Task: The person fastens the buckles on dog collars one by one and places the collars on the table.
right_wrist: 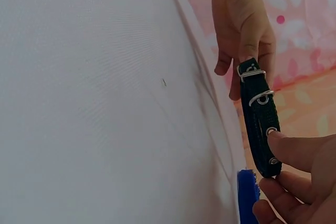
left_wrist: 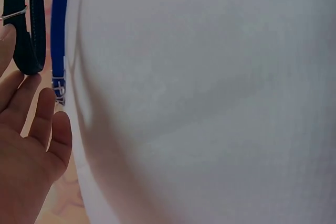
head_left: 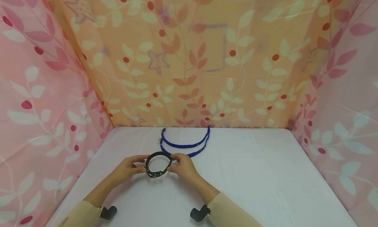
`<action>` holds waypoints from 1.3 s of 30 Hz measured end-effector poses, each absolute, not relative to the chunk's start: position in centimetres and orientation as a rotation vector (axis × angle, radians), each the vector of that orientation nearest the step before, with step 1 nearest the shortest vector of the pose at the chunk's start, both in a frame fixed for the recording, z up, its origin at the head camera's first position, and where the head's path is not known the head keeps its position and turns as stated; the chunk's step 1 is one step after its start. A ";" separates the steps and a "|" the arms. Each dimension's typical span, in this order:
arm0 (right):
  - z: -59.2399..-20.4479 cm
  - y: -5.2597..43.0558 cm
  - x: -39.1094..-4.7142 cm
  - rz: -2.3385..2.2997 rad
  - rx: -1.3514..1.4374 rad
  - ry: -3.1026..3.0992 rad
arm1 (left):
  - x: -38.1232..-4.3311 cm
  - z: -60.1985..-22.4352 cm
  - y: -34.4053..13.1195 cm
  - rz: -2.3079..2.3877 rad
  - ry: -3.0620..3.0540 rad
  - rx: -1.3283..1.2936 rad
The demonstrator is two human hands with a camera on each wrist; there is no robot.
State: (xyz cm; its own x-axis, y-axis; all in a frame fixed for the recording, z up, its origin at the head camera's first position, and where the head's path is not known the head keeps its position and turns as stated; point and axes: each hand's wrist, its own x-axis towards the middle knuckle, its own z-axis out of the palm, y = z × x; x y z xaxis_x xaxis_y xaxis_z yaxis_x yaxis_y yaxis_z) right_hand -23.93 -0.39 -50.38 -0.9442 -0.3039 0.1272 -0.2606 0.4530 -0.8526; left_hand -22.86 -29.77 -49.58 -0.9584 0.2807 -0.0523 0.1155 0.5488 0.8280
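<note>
A dark green collar [head_left: 156,174] is fastened into a round loop in front of me, its metal buckle side facing me. My left hand [head_left: 128,169] pinches the loop's left side between thumb and fingers. On the opposite side, my right hand [head_left: 184,168] pinches it too, the thumb [right_wrist: 294,148] lying by the metal eyelets in the right wrist view. That view also shows the silver buckle [right_wrist: 253,74] near the left fingertips. Just beyond the loop, two blue collars [head_left: 183,146] lie unfastened in curves on the white table, their buckle ends at the left.
The white-covered table [head_left: 251,174] stretches to both sides of my arms. An orange patterned curtain [head_left: 183,56] hangs at its far edge, with pink patterned curtains [head_left: 44,89] along the sides. Black wrist devices [head_left: 109,213] stick out from both sleeves.
</note>
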 end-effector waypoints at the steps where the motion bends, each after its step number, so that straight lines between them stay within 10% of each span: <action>1: -50.6 -0.5 -23.9 -1.524 -0.496 2.650 | -23.0 -49.8 -29.9 1.354 2.602 0.334; 39: -51.2 0.7 -23.5 -0.860 -0.672 2.906 | -23.4 -50.5 -30.1 1.108 2.664 0.434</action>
